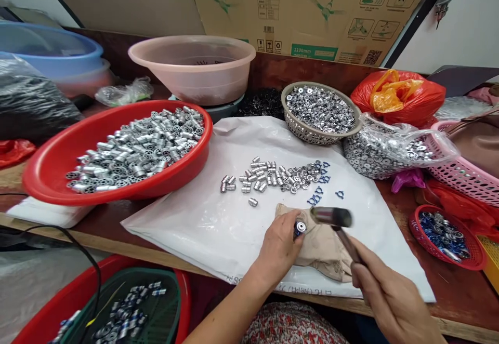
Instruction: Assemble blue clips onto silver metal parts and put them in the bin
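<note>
My left hand (278, 248) pinches a small metal cylinder with a blue part (299, 228) above a folded beige cloth (322, 245). My right hand (390, 302) grips the handle of a small hammer (331, 217), whose blurred steel head is just right of the cylinder. Both lie over a white plastic sheet (187, 224). Scattered on that sheet beyond my hands are loose silver cylinders (259, 177) and small blue clips (318, 190).
A red basin of silver cylinders (117, 177) sits left of the sheet, and a woven basket of metal parts (319, 110) sits behind it. To the right are a bulging plastic bag, a pink basket and a small red basket (442, 237). A green tray (132, 302) sits below the table edge.
</note>
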Tool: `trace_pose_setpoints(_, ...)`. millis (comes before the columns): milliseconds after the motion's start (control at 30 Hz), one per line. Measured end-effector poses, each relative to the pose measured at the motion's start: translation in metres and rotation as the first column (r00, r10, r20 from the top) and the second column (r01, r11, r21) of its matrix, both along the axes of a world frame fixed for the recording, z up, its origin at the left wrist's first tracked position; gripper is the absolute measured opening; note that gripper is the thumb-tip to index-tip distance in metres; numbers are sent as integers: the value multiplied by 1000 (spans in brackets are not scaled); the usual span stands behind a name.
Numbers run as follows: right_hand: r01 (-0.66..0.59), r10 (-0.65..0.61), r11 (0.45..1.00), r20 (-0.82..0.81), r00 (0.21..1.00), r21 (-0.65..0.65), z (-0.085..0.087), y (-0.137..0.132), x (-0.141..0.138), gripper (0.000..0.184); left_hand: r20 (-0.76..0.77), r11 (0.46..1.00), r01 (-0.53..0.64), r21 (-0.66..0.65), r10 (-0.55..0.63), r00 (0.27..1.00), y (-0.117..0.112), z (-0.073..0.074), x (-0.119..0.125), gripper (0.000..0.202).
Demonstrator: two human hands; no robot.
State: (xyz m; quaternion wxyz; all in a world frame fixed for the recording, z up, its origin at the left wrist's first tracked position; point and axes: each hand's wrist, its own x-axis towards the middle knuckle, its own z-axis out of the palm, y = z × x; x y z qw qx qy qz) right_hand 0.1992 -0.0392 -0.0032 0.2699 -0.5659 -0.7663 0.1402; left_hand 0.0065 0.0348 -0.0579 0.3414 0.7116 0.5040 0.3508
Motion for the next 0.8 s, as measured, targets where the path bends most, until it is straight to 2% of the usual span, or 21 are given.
trace_pose_setpoints(67, -48, 47, 995, 14, 999, 88, -1, 2, -5, 55, -19, 1000, 2, -13, -2, 1000, 0, -1, -1, 46)
trace_pose_setpoints(167, -148, 146, 986, 43, 988, 72, -11, 3, -7, 57, 5, 1000, -8, -3, 8, 1000, -1, -3, -1, 49)
trace_pose_setpoints(333, -79, 79, 994, 1, 997, 81, -23, -2, -10, 61, 26, 1000, 7, -20, -7, 1000, -1, -5, -2, 51)
trace_pose_setpoints(467, -116, 116, 993, 19, 993, -19, -37, -2, -1, 56, 62, 1000, 13, -17, -12, 998, -2, -6, -3, 52)
trace_pose_setpoints(500, -77, 78, 997, 49, 996, -31, -42, -3, 8, 53, 70, 1000, 1, -10, 0, 998, -2, -6, -3, 51)
trace_pose_setpoints(567, 76, -75, 997, 161, 984, -1, -54, -6, 31, 46, 56, 1000, -15, 12, 15, 998, -3, -8, -4, 48)
trace_pose_setpoints(667, 343, -342, 937, 399, 851, 72, -67, -10, 70, 37, -26, 999, 19, 42, -18, 1000, -2, -10, -3, 45)
trace_pose_setpoints(733, 413, -406, 905, 493, 770, 100, -68, -2, 85, 34, -81, 998, 43, 44, -40, 996, -1, -8, 0, 42)
trace_pose_setpoints(800, 404, -401, 909, 482, 779, 102, -64, 20, 86, 34, -117, 997, 56, 50, -49, 992, -1, -3, 5, 40)
